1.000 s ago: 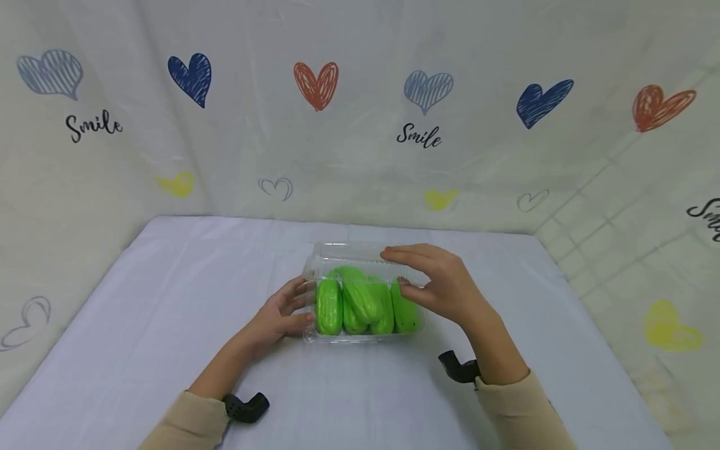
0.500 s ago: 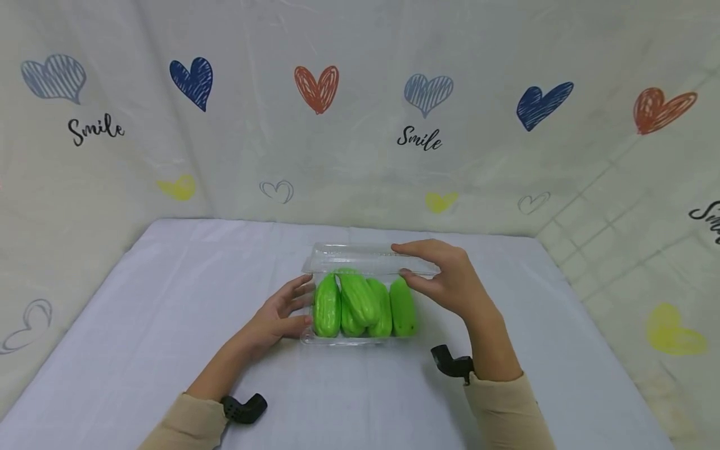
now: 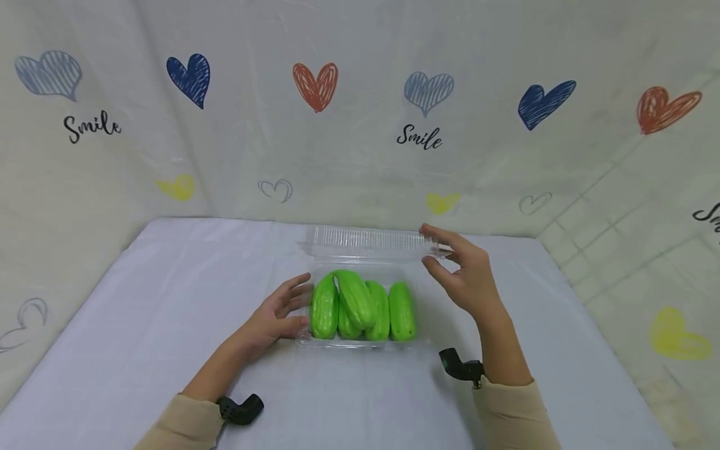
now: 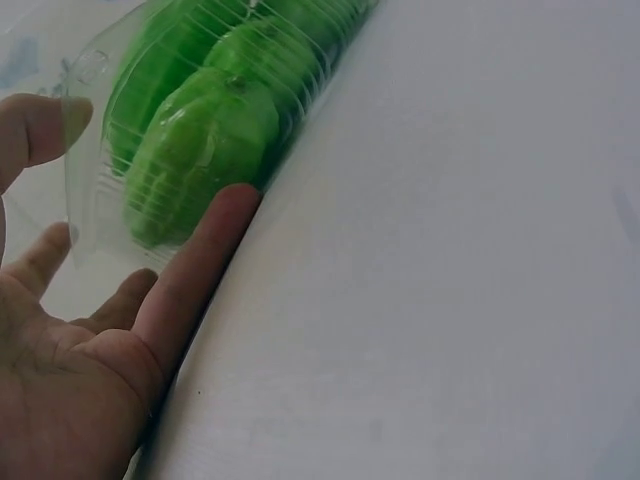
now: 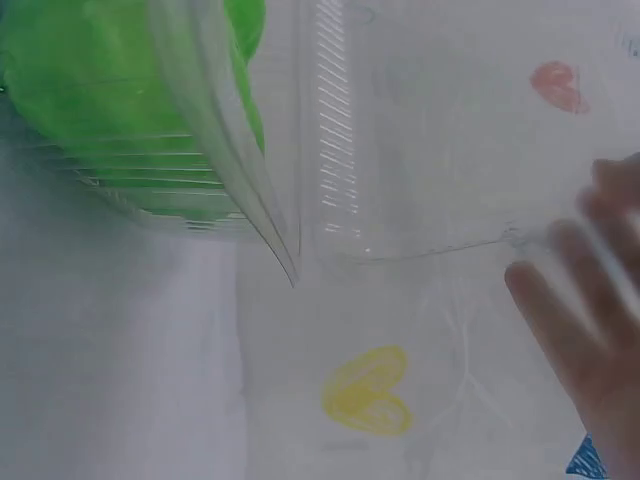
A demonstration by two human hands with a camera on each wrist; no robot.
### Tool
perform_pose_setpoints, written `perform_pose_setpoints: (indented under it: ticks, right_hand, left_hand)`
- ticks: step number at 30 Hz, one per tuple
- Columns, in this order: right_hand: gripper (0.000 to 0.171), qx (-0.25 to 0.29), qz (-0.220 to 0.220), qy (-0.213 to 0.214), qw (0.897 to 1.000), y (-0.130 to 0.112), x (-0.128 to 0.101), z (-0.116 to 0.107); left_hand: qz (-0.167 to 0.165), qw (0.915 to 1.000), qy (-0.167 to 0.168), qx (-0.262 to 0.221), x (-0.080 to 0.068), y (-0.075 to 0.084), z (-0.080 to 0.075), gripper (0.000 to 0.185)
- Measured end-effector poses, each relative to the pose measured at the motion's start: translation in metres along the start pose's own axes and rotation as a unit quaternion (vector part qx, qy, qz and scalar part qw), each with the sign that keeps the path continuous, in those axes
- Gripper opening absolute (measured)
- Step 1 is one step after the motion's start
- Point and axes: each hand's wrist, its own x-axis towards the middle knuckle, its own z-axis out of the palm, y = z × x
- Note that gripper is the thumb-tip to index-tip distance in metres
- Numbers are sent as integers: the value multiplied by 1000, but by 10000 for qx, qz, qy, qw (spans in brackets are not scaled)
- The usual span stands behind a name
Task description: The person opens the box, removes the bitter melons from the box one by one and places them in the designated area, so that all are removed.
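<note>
Lid (image 3: 368,242) of clear clamshell box (image 3: 360,340) upright, pinched at corner by our right hand (image 3: 464,275). Our left hand (image 3: 275,312), fingers straight, rests against box's left wall. Green gourds (image 3: 362,305) inside; box mid-table (image 3: 140,300).

At the centre of the frame, a clear plastic box (image 3: 360,337) of green cucumbers (image 3: 362,306) sits on a pale tabletop (image 3: 140,325). The left hand (image 3: 275,315) rests against its left side; the right hand (image 3: 464,275) pinches the raised lid (image 3: 368,242) at its right corner.
</note>
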Motion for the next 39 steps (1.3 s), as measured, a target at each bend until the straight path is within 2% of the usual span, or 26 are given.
perform_pose_setpoints:
  ticks: [3,7,9,15,23,39]
  right_hand:
    - [54,255,192,104,9994,3,0,0]
    - [55,543,361,166,9977,-14,5,-1]
    - [57,593,455,191,9970,-14,5,0]
    - [60,704,704,229,9948,-10,3,2]
    - [63,1225,886,223,9882,-4,1,5]
    - [65,1278,910,85,9876,8,-2,9]
  left_hand:
    - [80,10000,-21,-17,0,2,0,75]
    - [114,9999,-46,-78,0,4,-1,74]
    - [118,9999,-53,-104,0,4,-2,74]
    - [73,9998,-65,-198,1,1,-4,73]
    - [81,9996,-96,-257,0,0,-3,74]
    - [87,9995,-121,-266,1,-1,-3,74]
